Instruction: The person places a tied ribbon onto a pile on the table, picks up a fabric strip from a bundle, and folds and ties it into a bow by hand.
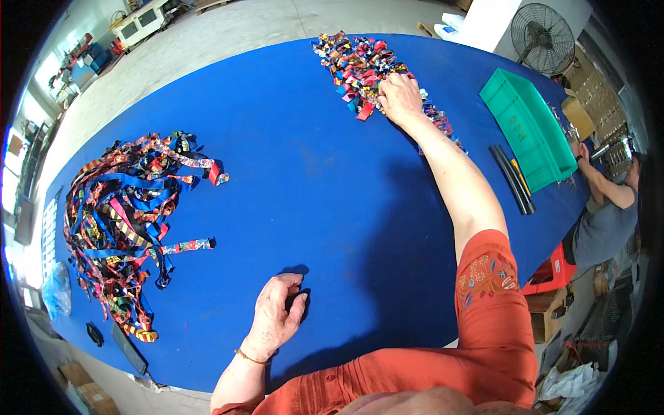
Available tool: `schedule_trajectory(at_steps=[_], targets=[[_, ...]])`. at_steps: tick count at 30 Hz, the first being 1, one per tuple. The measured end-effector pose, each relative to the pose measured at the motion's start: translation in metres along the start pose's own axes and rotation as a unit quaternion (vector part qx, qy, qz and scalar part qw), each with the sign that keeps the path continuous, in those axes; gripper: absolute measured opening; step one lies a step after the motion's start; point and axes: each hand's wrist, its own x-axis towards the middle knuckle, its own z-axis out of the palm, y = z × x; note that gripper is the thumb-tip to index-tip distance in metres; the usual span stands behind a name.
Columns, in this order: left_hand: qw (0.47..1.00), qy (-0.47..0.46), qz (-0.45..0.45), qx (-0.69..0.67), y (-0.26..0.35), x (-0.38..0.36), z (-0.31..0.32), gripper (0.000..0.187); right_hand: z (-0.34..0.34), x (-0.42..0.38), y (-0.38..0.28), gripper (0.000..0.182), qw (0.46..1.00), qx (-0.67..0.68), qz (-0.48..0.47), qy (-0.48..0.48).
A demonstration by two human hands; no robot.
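My right hand (401,98) reaches to the far side of the table, on a long pile of short, folded patterned straps (356,66). Its fingers bend down and close among the straps; whatever they hold is hidden under the hand. My left hand (278,312) rests on the blue tabletop near my body. Its fingers are loosely curled, the thumb stands apart, and nothing shows between them. To the left lies a tangled heap of long, colourful patterned straps (128,207), with a few loose ends stretching toward the middle.
A green plastic bin (529,131) stands at the right, beside dark rods (512,180). At the left edge are a clear plastic bag (57,290) and a dark flat object (129,349). Another person (605,214) works at the right edge. A fan (543,38) stands behind.
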Motion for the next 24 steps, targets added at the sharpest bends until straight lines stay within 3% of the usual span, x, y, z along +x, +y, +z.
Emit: schedule_trajectory(at_steps=[11,14,17,19,22,24], targets=[[1.000,0.001,0.015,0.013,-0.001,0.000,-0.001,0.035,-0.025,0.000,-0.009,0.040,0.997,-0.065,0.010,-0.037],[1.000,0.009,0.018,0.005,0.000,-0.002,0.000,0.035,-0.038,-0.004,-0.013,0.040,0.995,-0.077,0.043,-0.035],[1.000,0.003,0.008,-0.005,-0.002,-0.003,0.000,0.035,-0.056,-0.017,-0.016,0.034,0.997,-0.071,0.019,-0.011],[0.999,0.003,0.043,-0.004,-0.005,-0.001,0.001,0.036,-0.063,-0.030,-0.029,0.030,0.999,-0.008,-0.048,0.020],[0.994,0.041,0.100,-0.028,-0.016,-0.006,-0.001,0.035,-0.099,-0.064,-0.099,0.021,0.983,0.134,-0.128,0.021],[0.994,0.032,0.098,-0.036,-0.022,-0.008,0.003,0.035,-0.125,-0.096,-0.140,0.018,0.972,0.175,-0.143,-0.070]])
